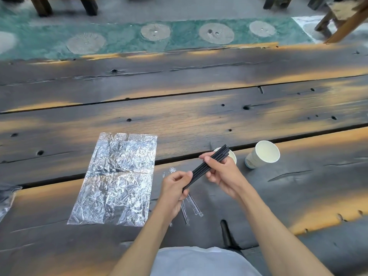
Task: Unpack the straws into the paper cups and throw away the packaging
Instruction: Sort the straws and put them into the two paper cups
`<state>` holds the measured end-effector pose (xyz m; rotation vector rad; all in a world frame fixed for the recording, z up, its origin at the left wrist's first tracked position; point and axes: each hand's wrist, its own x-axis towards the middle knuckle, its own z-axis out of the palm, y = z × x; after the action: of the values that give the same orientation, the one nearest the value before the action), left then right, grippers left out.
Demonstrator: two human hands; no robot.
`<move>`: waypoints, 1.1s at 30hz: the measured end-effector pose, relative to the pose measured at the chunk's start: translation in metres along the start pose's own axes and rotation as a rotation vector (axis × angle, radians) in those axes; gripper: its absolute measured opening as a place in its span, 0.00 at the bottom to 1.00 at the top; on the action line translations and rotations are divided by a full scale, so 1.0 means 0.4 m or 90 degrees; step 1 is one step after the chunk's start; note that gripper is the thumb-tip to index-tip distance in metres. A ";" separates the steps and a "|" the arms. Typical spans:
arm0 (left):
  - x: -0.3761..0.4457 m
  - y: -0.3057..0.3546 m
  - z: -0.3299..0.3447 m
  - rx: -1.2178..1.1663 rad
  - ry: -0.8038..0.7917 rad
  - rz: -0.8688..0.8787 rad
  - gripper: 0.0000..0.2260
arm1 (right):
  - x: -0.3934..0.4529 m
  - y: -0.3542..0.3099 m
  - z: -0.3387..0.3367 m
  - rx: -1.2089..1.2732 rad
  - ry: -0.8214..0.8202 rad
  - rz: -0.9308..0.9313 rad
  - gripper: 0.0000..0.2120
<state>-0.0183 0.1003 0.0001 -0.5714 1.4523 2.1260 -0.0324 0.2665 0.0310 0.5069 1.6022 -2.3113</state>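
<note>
A bundle of several black straws is held slanted above the table, both hands on it. My left hand grips the lower end, and my right hand holds the upper part. The straw tips point over a white paper cup, mostly hidden behind my right hand. A second white paper cup stands to its right with nothing in it. Clear thin straw wrappers lie on the table below my left hand. A large crinkled clear plastic bag lies flat to the left.
The dark, worn wooden plank table has gaps between its boards. More clear plastic shows at the left edge. Beyond the far table edge are a green floor strip and wooden bench legs.
</note>
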 end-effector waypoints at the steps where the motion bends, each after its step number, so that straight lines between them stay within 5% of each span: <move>1: 0.005 -0.001 0.003 0.002 0.000 0.000 0.07 | -0.005 -0.002 -0.011 0.019 0.000 0.009 0.03; 6: 0.042 -0.013 0.034 -0.002 0.013 -0.004 0.11 | -0.018 -0.008 -0.075 0.062 0.040 -0.011 0.03; 14: 0.094 -0.076 -0.075 0.066 0.227 -0.071 0.08 | -0.006 -0.076 -0.244 0.101 0.327 -0.173 0.02; 20: 0.109 -0.121 -0.136 0.126 0.291 -0.123 0.06 | 0.045 -0.043 -0.251 -0.173 0.327 -0.088 0.05; 27: 0.110 -0.153 -0.167 0.174 0.326 -0.147 0.06 | 0.071 -0.016 -0.241 -0.230 0.295 -0.032 0.04; 33: 0.124 -0.179 -0.187 0.216 0.362 -0.150 0.06 | 0.041 -0.081 -0.180 -0.254 0.388 -0.162 0.09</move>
<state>-0.0088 0.0605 -0.1069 -1.2081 1.8773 1.5486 -0.0518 0.3447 0.0279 1.0199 2.4638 -2.0105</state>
